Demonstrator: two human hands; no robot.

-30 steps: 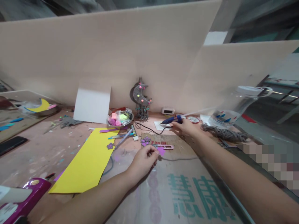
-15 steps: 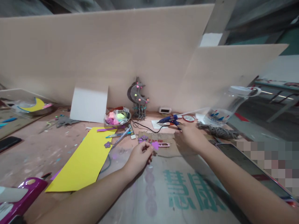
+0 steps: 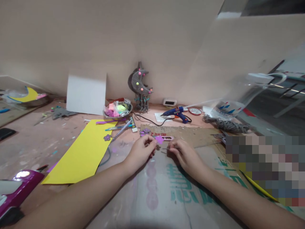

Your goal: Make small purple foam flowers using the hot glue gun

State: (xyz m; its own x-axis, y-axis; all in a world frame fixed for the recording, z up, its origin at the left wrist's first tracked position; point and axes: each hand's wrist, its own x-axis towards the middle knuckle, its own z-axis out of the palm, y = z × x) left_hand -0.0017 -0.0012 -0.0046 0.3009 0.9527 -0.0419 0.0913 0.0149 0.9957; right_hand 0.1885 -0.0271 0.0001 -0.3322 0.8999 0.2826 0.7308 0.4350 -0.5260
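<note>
My left hand [image 3: 142, 150] is curled, its fingertips pinching a small purple cut-out flower [image 3: 159, 139] just above the cardboard mat [image 3: 181, 194]. My right hand [image 3: 183, 154] rests a little to the right of it, fingers bent in a pinch close to the same flower; what it holds is too small to name. A pink utility knife [image 3: 168, 138] lies just behind the flower. The blue glue gun [image 3: 175, 113] lies farther back on a white slip of paper, free of both hands.
A yellow paper sheet [image 3: 83, 151] lies at left with a purple flower [image 3: 107, 137] on it. Pens [image 3: 121, 128], a metal bowl of coloured bits [image 3: 117, 110], a moon ornament [image 3: 140, 86], grey twine [image 3: 226, 124] and a clear jug [image 3: 240, 95] stand along the back. A pink tool [image 3: 16, 190] sits at lower left.
My right hand let go of the glue gun and came back to meet my left hand at the purple flower. The glue gun now lies by itself. The view tilted down.
</note>
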